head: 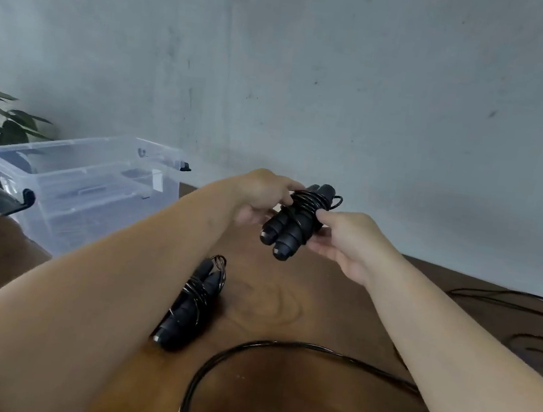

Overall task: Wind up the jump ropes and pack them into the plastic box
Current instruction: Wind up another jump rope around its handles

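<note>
- Nearest me, I am seeing a loose rope [242,361] curling across the table [284,311].
- Further in, a wound rope [193,302] is lying on the table beneath my left forearm.
- My left hand [261,197] and right hand [345,239] are both pinching a second bundle [295,223] above the table, fingers curling round it.
- Far left, the box [86,188] is standing open, apart from both bundles.

Head view, looking down over table [285,297]

Black jump ropes [292,222], clear box [92,189] w/ black latches [27,198], brown table [272,396].
</note>
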`<control>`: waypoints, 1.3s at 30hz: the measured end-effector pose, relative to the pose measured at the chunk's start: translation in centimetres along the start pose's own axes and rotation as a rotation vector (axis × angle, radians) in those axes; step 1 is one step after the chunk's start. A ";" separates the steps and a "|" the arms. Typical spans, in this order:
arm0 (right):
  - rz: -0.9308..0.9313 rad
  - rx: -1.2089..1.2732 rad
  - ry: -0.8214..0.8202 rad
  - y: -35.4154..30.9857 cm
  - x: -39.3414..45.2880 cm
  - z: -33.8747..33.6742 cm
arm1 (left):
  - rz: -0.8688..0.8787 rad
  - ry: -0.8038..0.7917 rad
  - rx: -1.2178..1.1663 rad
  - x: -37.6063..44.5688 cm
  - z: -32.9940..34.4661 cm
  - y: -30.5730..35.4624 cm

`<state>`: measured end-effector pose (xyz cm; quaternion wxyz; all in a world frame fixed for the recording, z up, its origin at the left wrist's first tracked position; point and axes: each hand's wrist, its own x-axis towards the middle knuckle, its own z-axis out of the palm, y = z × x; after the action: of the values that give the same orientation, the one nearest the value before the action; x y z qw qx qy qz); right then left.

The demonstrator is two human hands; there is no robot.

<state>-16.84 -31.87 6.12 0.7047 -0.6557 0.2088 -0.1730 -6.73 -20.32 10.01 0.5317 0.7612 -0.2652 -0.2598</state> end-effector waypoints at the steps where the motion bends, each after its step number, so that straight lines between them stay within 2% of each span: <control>1: 0.014 0.006 -0.029 0.1 0.2 1.0 | -0.022 0.005 0.048 -0.1 -1.2 -0.6; 5: 0.039 0.055 -0.166 0.9 0.4 5.2 | -0.051 0.063 0.124 -1.4 -5.3 -2.2; 13: 0.075 0.088 -0.227 1.7 1.7 11.7 | -0.058 0.230 0.141 -4.2 -11.4 -4.2; 21: 0.096 -0.044 -0.250 4.7 2.7 19.4 | -0.065 0.435 0.518 -6.5 -15.3 -7.8; 28: 0.134 -0.185 -0.238 6.9 3.7 21.7 | -0.087 0.457 0.693 -6.5 -16.1 -11.4; 39: 0.022 -0.487 -0.170 7.0 4.3 22.5 | -0.058 0.535 0.628 -5.7 -17.3 -14.1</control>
<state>-1.68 -14.37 0.04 0.5428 -0.8159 0.1917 -0.0542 2.66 -0.72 2.51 0.3160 0.9344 -0.1623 0.0261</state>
